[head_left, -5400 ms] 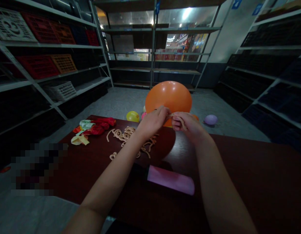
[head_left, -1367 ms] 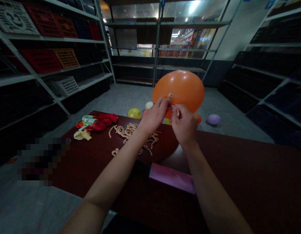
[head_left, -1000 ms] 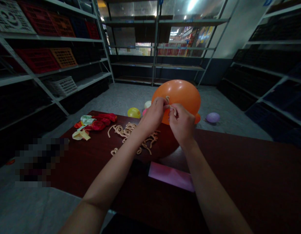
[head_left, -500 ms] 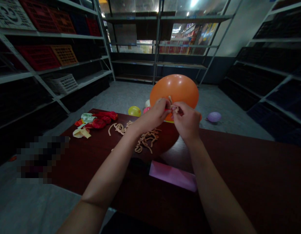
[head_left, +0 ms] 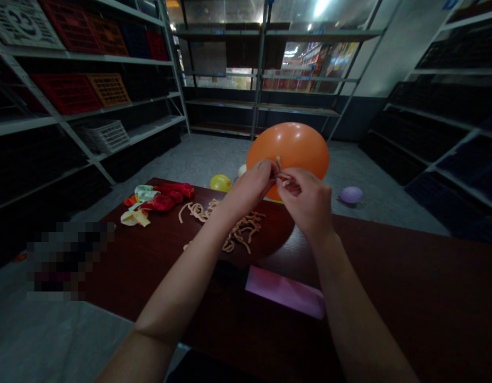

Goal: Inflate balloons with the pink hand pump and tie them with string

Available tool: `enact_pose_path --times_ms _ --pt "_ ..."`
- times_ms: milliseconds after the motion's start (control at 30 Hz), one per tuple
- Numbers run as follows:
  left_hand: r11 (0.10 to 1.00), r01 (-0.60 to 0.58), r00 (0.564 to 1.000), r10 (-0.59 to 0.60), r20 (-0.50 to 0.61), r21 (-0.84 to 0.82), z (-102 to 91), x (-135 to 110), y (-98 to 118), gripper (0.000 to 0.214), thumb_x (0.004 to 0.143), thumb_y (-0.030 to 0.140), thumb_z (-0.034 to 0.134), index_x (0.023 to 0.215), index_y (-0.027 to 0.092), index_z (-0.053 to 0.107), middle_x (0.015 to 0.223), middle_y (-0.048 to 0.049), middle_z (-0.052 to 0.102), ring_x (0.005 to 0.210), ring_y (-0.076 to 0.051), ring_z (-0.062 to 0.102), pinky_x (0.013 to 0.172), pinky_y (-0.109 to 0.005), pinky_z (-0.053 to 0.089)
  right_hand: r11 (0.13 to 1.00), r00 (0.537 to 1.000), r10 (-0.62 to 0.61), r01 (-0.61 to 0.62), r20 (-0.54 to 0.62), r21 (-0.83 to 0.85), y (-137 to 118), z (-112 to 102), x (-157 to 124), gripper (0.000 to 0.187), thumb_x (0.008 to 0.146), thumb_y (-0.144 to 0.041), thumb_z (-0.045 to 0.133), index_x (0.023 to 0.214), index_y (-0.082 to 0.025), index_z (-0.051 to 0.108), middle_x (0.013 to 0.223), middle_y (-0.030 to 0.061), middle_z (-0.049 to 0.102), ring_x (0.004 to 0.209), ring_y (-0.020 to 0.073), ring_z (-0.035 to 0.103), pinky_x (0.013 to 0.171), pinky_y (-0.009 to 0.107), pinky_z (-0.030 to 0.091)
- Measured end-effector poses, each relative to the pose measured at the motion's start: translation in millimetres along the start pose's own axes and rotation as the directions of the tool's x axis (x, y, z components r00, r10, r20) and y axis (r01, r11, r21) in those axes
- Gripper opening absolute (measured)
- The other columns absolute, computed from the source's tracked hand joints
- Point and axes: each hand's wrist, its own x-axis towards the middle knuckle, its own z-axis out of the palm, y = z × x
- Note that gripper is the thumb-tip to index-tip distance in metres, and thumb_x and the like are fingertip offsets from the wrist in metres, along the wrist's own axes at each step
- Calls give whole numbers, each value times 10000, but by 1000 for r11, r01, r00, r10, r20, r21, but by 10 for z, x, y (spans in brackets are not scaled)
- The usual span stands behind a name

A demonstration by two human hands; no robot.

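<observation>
A large inflated orange balloon (head_left: pixel 297 141) sits just behind my hands, over the far edge of the table. My left hand (head_left: pixel 258 181) is closed, pinching a short beige cord (head_left: pixel 284 176) close to the balloon. One end of the cord pokes up above my left fingers. My right hand (head_left: pixel 309 201) is closed too, its thumb and fingertips on the cord right beside the left. The balloon's neck is hidden behind my fingers. Below my forearms, a pile of similar beige cords (head_left: pixel 241 230) lies loose on the dark red table (head_left: pixel 389 276).
Uninflated red balloons (head_left: pixel 166 198) and pale ones lie at the table's left. A pink oblong thing (head_left: pixel 284 291) rests near my right forearm. Yellow (head_left: pixel 221 183) and purple (head_left: pixel 351 194) balloons are on the floor beyond. Shelves with crates (head_left: pixel 66 93) line the left.
My right hand has turned slightly and shifted a little down and right, its fingers changing position on the cord. The left hand stays nearly in place. The view has shifted slightly.
</observation>
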Motion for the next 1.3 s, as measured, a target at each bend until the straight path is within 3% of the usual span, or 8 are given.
enact_pose_path --times_ms 133,300,467,600,700,900,1100,1300 --pt "1000 -21 1000 21 20 -10 -16 -7 29 91 998 167 541 1077 173 586 1065 -88 676 1001 -209 640 899 -356 515 998 999 40 -41 25 49 49 -23 23 94 909 -250 628 830 -232 676 811 22 728 764 174 679 730 311 524" --pt "996 -28 998 23 -56 -86 -39 -10 79 247 1010 204 568 1256 188 553 990 -54 664 902 -181 647 827 -310 521 942 975 221 -218 19 254 78 -3 41 162 891 -371 665 871 -218 714 723 -2 687 612 137 611 565 264 470" --pt "991 -81 991 69 -111 -108 -66 -18 105 223 1028 299 595 1220 184 598 977 -64 680 843 -172 636 781 -306 523 770 922 386 -344 38 538 123 57 53 245 823 -449 735 889 -213 743 600 -50 583 462 91 448 442 238 359" --pt "996 -81 983 74 -165 -33 -51 -23 122 193 1040 340 580 1142 202 667 1033 -99 704 915 -194 649 818 -334 530 628 882 465 -387 73 676 98 73 65 262 738 -441 799 860 -217 739 610 -59 575 459 71 410 428 223 323" --pt "994 -106 974 104 -200 -1 -46 -31 125 204 1044 346 570 1117 215 708 1017 -97 711 946 -197 654 835 -339 527 581 875 470 -403 114 707 67 69 68 282 728 -459 802 867 -222 734 645 -50 599 487 71 421 444 222 334" --pt "984 -172 965 159 -208 -46 -64 -30 127 260 1070 323 515 1114 203 741 974 -80 723 926 -178 665 839 -322 522 604 881 465 -389 89 695 44 55 66 293 741 -470 801 862 -214 727 669 -35 614 512 79 427 466 241 339" --pt "976 -193 939 153 -307 -103 11 -19 61 219 1045 321 579 1152 180 708 996 -90 736 863 -159 666 791 -287 519 512 853 494 -444 171 735 -38 17 63 259 732 -439 832 839 -223 737 675 -37 610 538 74 446 499 239 349" --pt "960 -268 916 228 -331 -78 9 -28 48 229 1043 357 579 1075 182 723 983 -90 739 898 -170 682 790 -288 522 451 835 505 -472 219 758 -36 18 66 281 715 -466 854 820 -234 734 683 -36 615 546 75 457 504 240 352"
